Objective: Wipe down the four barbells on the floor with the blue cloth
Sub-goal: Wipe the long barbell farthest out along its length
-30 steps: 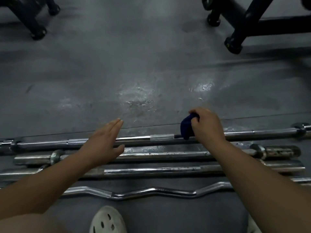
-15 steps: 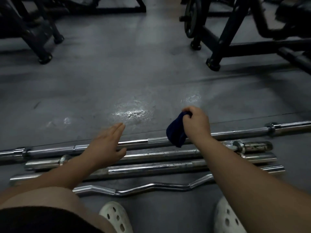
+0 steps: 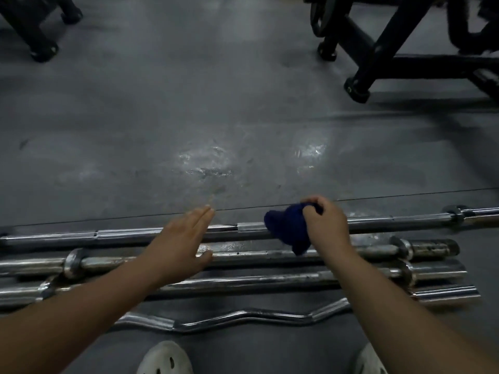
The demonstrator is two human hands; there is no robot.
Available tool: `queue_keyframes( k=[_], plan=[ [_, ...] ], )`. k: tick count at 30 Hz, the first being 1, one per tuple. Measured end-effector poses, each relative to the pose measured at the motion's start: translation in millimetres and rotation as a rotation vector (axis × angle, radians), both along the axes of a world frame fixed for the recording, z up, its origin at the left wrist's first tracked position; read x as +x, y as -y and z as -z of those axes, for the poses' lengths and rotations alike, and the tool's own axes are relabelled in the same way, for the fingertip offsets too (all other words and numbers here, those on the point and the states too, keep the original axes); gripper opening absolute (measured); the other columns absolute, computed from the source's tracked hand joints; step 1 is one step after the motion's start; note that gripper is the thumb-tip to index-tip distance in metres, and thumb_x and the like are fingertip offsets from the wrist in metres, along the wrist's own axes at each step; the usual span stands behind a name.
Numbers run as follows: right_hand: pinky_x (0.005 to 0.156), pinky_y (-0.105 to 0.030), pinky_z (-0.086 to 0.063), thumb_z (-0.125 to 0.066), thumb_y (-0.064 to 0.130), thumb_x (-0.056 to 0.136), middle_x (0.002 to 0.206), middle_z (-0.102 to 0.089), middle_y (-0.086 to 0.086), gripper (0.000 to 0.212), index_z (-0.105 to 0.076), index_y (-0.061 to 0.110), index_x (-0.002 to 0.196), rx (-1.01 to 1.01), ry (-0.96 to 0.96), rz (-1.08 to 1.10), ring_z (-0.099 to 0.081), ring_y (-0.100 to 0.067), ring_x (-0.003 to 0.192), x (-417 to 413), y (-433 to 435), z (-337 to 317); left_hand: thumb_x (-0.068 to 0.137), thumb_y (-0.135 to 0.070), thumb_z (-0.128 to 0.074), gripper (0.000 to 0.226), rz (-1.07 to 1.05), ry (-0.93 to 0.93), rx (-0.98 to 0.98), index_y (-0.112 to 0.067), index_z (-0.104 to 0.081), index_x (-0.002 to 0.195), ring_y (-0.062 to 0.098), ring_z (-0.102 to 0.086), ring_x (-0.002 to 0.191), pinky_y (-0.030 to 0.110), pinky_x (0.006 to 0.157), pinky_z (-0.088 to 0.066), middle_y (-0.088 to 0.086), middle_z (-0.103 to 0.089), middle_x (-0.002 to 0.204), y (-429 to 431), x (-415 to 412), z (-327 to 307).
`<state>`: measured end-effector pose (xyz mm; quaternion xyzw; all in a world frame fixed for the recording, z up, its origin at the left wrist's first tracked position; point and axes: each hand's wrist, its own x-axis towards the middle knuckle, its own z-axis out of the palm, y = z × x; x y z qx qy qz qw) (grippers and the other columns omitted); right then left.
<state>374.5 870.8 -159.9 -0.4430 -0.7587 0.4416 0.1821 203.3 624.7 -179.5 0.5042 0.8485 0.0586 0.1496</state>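
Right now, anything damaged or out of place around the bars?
The second barbell from the far side looks worn: dark blotches on its right sleeve, specks along the shaft. The floor beyond has shiny patches, wet or scuffed, cannot tell. Otherwise the bars lie side by side.

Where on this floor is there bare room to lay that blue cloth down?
The widest bare floor lies beyond the farthest barbell, up to the black machine frames at the back. A smaller patch sits between the curl bar and the white shoes. Around the two middle barbells it is crowded: all four lie close, with only thin gaps.
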Motion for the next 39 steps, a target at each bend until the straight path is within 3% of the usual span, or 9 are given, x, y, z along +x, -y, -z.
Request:
queue_keyframes(
  k=[3, 5, 7, 11, 15, 18, 27, 33, 39],
  plan=[
    [0.077, -0.012, -0.043, -0.054, 0.023, 0.093, 0.116, -0.059, -0.003, 0.021, -0.065, 0.027, 0.112, 0.128, 0.324, -0.192, -0.057, -0.017, 0.101, 10.9, 4.7, 72.9, 0.079, -0.063, -0.035, 0.092, 0.076, -0.032, -0.029, -0.012, -0.029, 0.154, 0.028, -0.036, 0.143, 0.040, 0.116, -0.029, 0.009, -0.031, 0.160, -17.0, -21.2, 35.8],
    [0.105, -0.029, -0.038, -0.052, 0.042, 0.095, 0.141, -0.046, -0.009, 0.043, -0.057, 0.024, 0.133, 0.163, 0.571, -0.379, -0.044, -0.025, 0.129, 13.4, 11.7, 118.7, 0.080, -0.062, -0.038, 0.089, 0.138, -0.012, -0.074, -0.009, -0.036, 0.151, 0.030, -0.041, 0.140, 0.042, 0.115, -0.031, 0.012, -0.038, 0.156, -32.5, -29.7, 68.0],
    [0.110, -0.044, -0.036, -0.042, 0.054, 0.094, 0.146, -0.043, -0.013, 0.054, -0.053, 0.024, 0.138, 0.329, 0.687, -0.483, -0.041, -0.031, 0.133, 21.3, 23.2, 138.9, 0.082, -0.065, -0.037, 0.089, 0.176, 0.006, -0.101, -0.009, -0.035, 0.152, 0.030, -0.038, 0.142, 0.044, 0.117, -0.028, 0.012, -0.036, 0.157, -40.7, -24.5, 88.3],
    [0.076, -0.036, -0.045, -0.048, 0.042, 0.090, 0.101, -0.059, -0.005, 0.033, -0.068, 0.026, 0.111, 0.491, 0.569, -0.440, -0.055, -0.026, 0.089, 10.9, 14.7, 155.7, 0.090, -0.074, -0.023, 0.092, 0.188, 0.021, -0.139, -0.010, -0.028, 0.155, 0.026, -0.026, 0.148, 0.046, 0.119, -0.021, 0.009, -0.024, 0.162, -51.9, -22.7, 129.1],
    [0.085, -0.028, -0.040, -0.046, 0.027, 0.095, 0.108, -0.057, -0.002, 0.031, -0.067, 0.017, 0.115, 0.327, 0.256, -0.180, -0.051, -0.017, 0.098, -13.7, -17.9, 146.9, 0.092, -0.076, -0.022, 0.093, 0.214, 0.008, -0.124, -0.008, -0.024, 0.156, 0.023, -0.017, 0.151, 0.049, 0.117, -0.021, 0.009, -0.017, 0.164, -50.9, -25.0, 141.4],
    [0.092, -0.035, -0.041, -0.048, 0.027, 0.096, 0.118, -0.055, -0.008, 0.030, -0.066, 0.013, 0.116, 0.434, 0.397, 0.027, -0.047, -0.023, 0.107, -37.8, -32.5, 157.4, 0.091, -0.077, -0.023, 0.095, 0.248, 0.004, -0.119, -0.008, -0.023, 0.156, 0.024, -0.014, 0.152, 0.049, 0.117, -0.021, 0.010, -0.016, 0.164, -50.7, -29.5, 143.7],
    [0.090, -0.040, -0.047, -0.054, 0.024, 0.091, 0.119, -0.061, -0.006, 0.029, -0.065, 0.020, 0.117, 0.580, 0.388, -0.463, -0.055, -0.026, 0.101, -74.5, 12.5, 172.4, 0.091, -0.077, -0.022, 0.096, 0.265, -0.028, -0.102, -0.007, -0.019, 0.157, 0.025, -0.011, 0.152, 0.049, 0.118, -0.019, 0.011, -0.012, 0.165, -51.4, -33.0, 151.4],
    [0.105, -0.042, -0.042, -0.055, 0.004, 0.088, 0.131, -0.055, -0.016, 0.033, -0.065, 0.006, 0.120, 0.446, 0.437, 0.091, -0.052, -0.036, 0.118, -43.8, -5.5, 181.8, 0.091, -0.079, -0.018, 0.096, 0.235, -0.021, -0.082, -0.013, -0.005, 0.159, 0.019, 0.005, 0.153, 0.042, 0.121, -0.002, 0.006, 0.003, 0.166, -56.6, -36.8, 151.5],
    [0.107, -0.044, -0.040, -0.055, 0.016, 0.092, 0.141, -0.050, -0.010, 0.042, -0.056, 0.020, 0.133, 0.581, 0.471, -0.385, -0.045, -0.030, 0.127, -75.8, 23.5, 166.4, 0.088, -0.078, -0.006, 0.094, 0.197, -0.003, -0.091, -0.018, 0.011, 0.158, 0.015, 0.017, 0.151, 0.042, 0.123, 0.003, 0.003, 0.014, 0.165, -65.4, -43.4, 151.1]
  ],
)
